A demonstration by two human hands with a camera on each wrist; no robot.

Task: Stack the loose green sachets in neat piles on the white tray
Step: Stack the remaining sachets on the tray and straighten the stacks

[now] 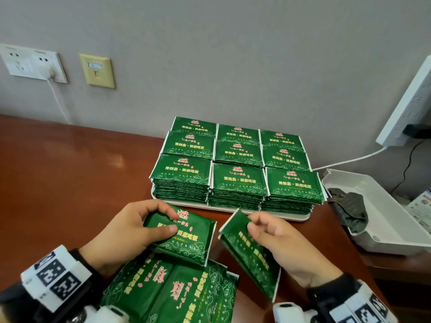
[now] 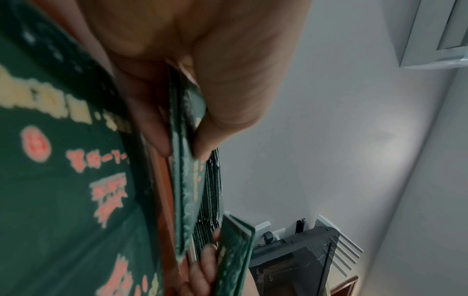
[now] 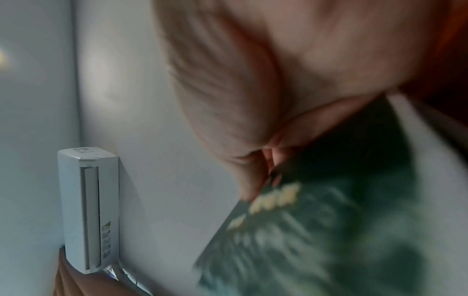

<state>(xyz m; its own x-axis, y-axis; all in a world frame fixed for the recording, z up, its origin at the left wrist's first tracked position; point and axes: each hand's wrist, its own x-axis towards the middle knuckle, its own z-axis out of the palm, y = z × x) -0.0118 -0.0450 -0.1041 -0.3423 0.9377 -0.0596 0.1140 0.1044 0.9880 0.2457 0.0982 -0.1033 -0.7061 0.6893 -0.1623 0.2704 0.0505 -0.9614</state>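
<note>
Nine neat piles of green sachets (image 1: 238,173) fill the white tray (image 1: 279,216) at the back of the brown table. In front of the tray my left hand (image 1: 158,223) pinches a small bundle of green sachets (image 1: 186,238) between thumb and fingers; the left wrist view shows that bundle (image 2: 187,180) edge-on. My right hand (image 1: 258,226) grips another tilted bundle of sachets (image 1: 251,255), blurred green in the right wrist view (image 3: 316,230). Loose green sachets (image 1: 172,294) lie spread on the table under and between my wrists.
A white open box (image 1: 382,220) with a dark cloth (image 1: 349,210) inside sits right of the tray. A white power strip (image 1: 405,106) leans on the wall above it, with cables. Wall sockets (image 1: 32,64) are at the back left. Bare table (image 1: 70,171) lies left of the tray.
</note>
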